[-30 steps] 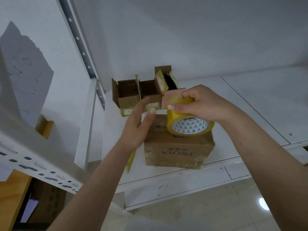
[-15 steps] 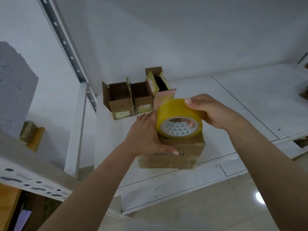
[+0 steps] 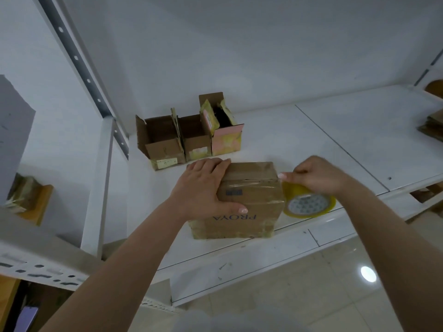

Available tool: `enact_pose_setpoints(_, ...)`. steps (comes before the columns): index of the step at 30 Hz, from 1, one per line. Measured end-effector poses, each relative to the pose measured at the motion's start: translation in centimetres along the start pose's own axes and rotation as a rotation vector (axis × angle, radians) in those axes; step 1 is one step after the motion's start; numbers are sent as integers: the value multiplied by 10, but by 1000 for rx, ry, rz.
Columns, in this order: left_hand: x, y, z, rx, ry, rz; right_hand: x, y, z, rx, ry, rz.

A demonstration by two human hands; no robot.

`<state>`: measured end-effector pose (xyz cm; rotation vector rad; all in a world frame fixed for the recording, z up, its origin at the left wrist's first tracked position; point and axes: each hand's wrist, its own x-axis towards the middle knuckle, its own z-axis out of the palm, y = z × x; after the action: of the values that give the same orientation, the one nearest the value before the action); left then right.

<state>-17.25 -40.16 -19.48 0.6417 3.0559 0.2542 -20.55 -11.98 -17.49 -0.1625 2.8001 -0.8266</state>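
A closed brown cardboard box (image 3: 249, 202) printed PROYA sits near the front edge of a white shelf (image 3: 311, 144). My left hand (image 3: 203, 188) rests on the box's left top, fingers spread over the far edge and thumb pressing the front face. My right hand (image 3: 314, 176) grips a yellow tape roll (image 3: 309, 204) just off the box's right side, low by the shelf. A shiny strip of tape runs across the box top from the left hand toward the roll.
Three small open cardboard boxes (image 3: 189, 137) stand in a row at the back left of the shelf. A perforated white upright (image 3: 79, 65) rises at the left. Flattened cardboard (image 3: 431, 125) lies at the far right. Tiled floor (image 3: 311, 295) shows below.
The tape roll moved from on top of the box to its right side, lower down, leaving tape across the top. My left hand shifted onto the box's left top.
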Motion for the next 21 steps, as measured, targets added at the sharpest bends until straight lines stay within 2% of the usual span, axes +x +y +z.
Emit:
enact_pose_setpoints(3,1,0,1,11,-11,-4,1,10,17,221,-1,10)
enact_pose_setpoints(6,3,-1,-2,-17,-14,11,2,10,15,251,-27,23)
enact_pose_setpoints(10,5,-6,-8,-118,-20,49,1,9,16,247,34,19)
enact_pose_setpoints(14,3,0,-2,113,-62,172,1,8,17,255,28,33)
enact_pose_setpoints(16,3,1,-3,133,-127,177,2,6,16,261,25,40)
enact_pose_setpoints(18,2,-2,-11,-67,-151,152,1,4,14,257,27,44)
enact_pose_setpoints(19,-1,-5,-14,-263,-86,106,0,5,13,257,28,43)
enact_pose_setpoints(21,-10,-18,-13,-621,223,-102,-3,7,13,260,27,41)
